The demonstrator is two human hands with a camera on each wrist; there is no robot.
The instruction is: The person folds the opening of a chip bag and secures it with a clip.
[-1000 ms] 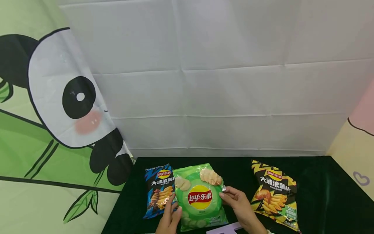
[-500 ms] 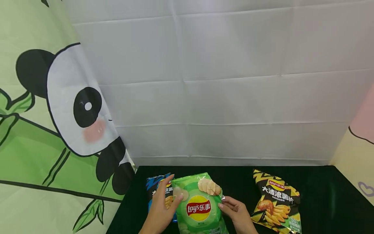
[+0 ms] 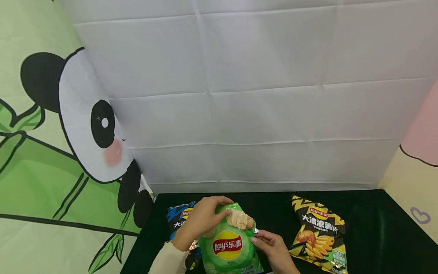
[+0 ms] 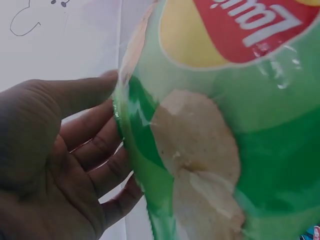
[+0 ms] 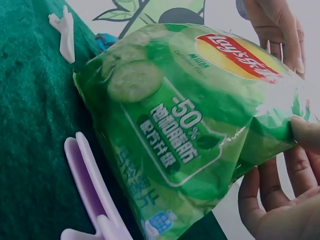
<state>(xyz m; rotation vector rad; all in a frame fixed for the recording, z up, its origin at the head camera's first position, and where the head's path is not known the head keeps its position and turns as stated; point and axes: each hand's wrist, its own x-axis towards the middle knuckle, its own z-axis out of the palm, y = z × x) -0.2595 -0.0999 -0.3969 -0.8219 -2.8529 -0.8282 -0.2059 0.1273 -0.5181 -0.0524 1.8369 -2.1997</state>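
Note:
A green Lay's chip bag (image 3: 236, 228), with potato chips and cucumber slices printed on it, stands tilted up between my two hands. My left hand (image 3: 205, 219) holds its top edge; in the left wrist view the thumb lies at the edge and the fingers (image 4: 102, 145) reach behind it. My right hand (image 3: 273, 251) pinches the bag's right side between thumb and fingers, as the right wrist view also shows. Behind my left hand lies a blue Lay's chip bag (image 3: 174, 219), mostly hidden by the hand and the green bag.
To the right lies a black and yellow chip bag (image 3: 319, 236) on the dark green cloth (image 3: 369, 228). In the right wrist view, a lilac plastic piece (image 5: 92, 185) and a small white pronged piece (image 5: 64, 37) lie on the cloth. A white backdrop (image 3: 260, 114) rises behind.
My left hand has moved from the green bag's lower left side up to its top edge, now covering much of the blue bag. My right hand keeps its grip on the right side.

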